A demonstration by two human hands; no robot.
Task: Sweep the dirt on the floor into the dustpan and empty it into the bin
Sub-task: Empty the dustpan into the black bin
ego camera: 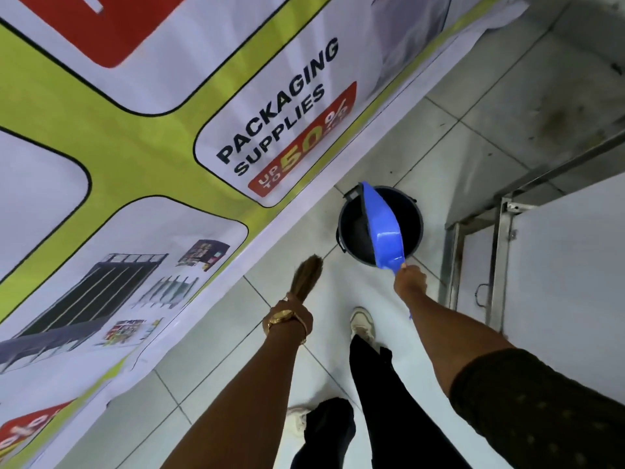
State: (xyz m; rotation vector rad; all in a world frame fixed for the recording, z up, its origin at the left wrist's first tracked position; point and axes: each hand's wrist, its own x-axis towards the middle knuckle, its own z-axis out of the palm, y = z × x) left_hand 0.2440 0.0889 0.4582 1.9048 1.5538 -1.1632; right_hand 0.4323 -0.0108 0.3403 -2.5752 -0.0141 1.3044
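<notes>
A blue plastic dustpan (384, 228) is tipped over the mouth of a round black bin (348, 228) that stands on the white tiled floor. My right hand (411, 279) grips the dustpan's handle just in front of the bin. My left hand (297, 316), with a gold watch on the wrist, is closed on a short straw hand broom (308, 272), whose bristles point away from me, left of the bin. What lies inside the bin is hidden by the dark interior.
A large printed banner (169, 147) reading "PACKAGING SUPPLIES" covers the wall on the left, down to the floor. A metal frame with a white panel (500, 238) stands right of the bin. My feet in white shoes (362, 324) stand on the tiles behind the bin.
</notes>
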